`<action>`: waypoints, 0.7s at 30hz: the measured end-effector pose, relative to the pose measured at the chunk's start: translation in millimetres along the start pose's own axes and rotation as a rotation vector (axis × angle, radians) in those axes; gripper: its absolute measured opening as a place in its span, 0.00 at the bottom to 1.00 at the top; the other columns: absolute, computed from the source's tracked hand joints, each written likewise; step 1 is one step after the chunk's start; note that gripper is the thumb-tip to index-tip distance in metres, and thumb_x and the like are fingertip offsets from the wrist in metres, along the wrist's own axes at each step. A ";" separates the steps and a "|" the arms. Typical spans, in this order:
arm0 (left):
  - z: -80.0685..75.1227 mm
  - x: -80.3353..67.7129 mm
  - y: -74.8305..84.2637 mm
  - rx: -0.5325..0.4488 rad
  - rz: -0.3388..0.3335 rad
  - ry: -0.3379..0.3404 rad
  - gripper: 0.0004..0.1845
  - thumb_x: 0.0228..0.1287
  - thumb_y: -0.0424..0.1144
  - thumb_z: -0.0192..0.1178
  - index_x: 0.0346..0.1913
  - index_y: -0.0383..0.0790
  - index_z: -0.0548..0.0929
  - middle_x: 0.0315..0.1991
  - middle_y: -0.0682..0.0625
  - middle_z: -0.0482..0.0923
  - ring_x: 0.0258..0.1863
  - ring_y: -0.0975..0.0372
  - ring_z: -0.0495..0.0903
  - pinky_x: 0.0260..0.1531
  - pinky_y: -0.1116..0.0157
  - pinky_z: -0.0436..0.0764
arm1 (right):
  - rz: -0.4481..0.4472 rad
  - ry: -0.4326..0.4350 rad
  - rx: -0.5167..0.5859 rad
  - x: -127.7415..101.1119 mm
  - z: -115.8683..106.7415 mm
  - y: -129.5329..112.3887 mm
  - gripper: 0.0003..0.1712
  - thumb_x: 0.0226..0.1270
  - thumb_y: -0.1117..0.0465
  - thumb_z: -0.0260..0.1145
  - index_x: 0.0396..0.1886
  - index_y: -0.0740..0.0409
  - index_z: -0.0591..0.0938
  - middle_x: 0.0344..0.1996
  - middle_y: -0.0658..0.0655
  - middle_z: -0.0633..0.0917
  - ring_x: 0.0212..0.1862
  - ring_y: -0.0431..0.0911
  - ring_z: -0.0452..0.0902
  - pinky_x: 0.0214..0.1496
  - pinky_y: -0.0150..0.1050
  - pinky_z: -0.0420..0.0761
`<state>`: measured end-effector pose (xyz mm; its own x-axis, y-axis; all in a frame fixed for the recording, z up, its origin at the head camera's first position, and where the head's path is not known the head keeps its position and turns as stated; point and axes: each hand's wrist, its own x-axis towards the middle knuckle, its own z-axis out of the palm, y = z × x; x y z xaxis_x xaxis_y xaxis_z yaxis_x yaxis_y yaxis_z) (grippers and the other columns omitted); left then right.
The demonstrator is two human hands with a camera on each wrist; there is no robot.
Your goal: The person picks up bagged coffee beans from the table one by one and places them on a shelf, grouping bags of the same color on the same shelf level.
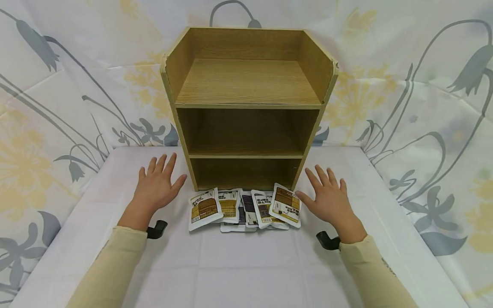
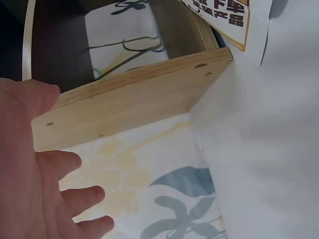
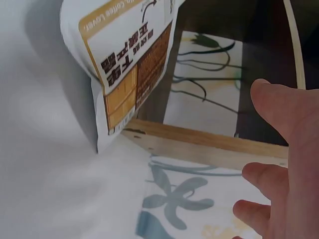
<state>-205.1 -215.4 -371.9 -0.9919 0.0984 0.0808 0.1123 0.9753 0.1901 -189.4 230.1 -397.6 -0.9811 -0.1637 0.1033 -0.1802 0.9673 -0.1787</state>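
My beige sleeves run off the bottom of the head view, and a black wrist mount sits under each cuff. My left hand [image 1: 158,184] lies flat on the white-clothed bench [image 1: 246,265], fingers straight and spread, holding nothing, just left of the shelf's foot. My right hand [image 1: 327,196] is spread the same way on the other side, empty, its thumb close beside the rightmost white-and-brown foil pouch [image 1: 286,204]; I cannot tell whether they touch. Between my hands lies a row of small white snack pouches with brown and yellow labels [image 1: 231,207], overlapping so that the ones underneath are half hidden and their print is unreadable. Behind them stands the three-tier light wooden shelf unit [image 1: 248,107], its lower compartments dark. The floral grey-and-yellow cloth backdrop [image 1: 69,85] hangs beyond.
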 end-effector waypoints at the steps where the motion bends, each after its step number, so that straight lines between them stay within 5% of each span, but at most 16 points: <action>1: 0.2 0.5 0.2 -0.009 0.005 0.005 0.40 0.73 0.61 0.40 0.78 0.42 0.47 0.76 0.33 0.47 0.74 0.36 0.44 0.67 0.32 0.45 | -0.003 0.000 0.002 0.0 0.8 -0.6 0.47 0.67 0.30 0.50 0.77 0.49 0.55 0.77 0.63 0.53 0.76 0.67 0.41 0.68 0.74 0.43; 14: 6.6 8.9 7.3 -0.116 0.064 0.136 0.38 0.73 0.56 0.44 0.76 0.37 0.51 0.72 0.32 0.56 0.71 0.37 0.54 0.65 0.35 0.57 | -0.034 0.037 0.011 -3.4 9.8 -9.1 0.44 0.67 0.36 0.57 0.76 0.50 0.58 0.73 0.67 0.59 0.73 0.69 0.50 0.63 0.71 0.61; 21: 6.2 14.5 10.9 -0.186 0.062 0.140 0.37 0.74 0.55 0.42 0.76 0.36 0.50 0.71 0.32 0.57 0.70 0.38 0.58 0.63 0.37 0.63 | -0.045 0.029 0.043 -5.6 15.6 -13.7 0.43 0.66 0.36 0.58 0.75 0.50 0.61 0.70 0.67 0.65 0.70 0.67 0.58 0.60 0.69 0.66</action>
<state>-218.6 -202.1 -374.7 -0.9662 0.1155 0.2305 0.1943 0.9140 0.3561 -182.6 214.8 -411.0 -0.9696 -0.2006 0.1400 -0.2276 0.9496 -0.2153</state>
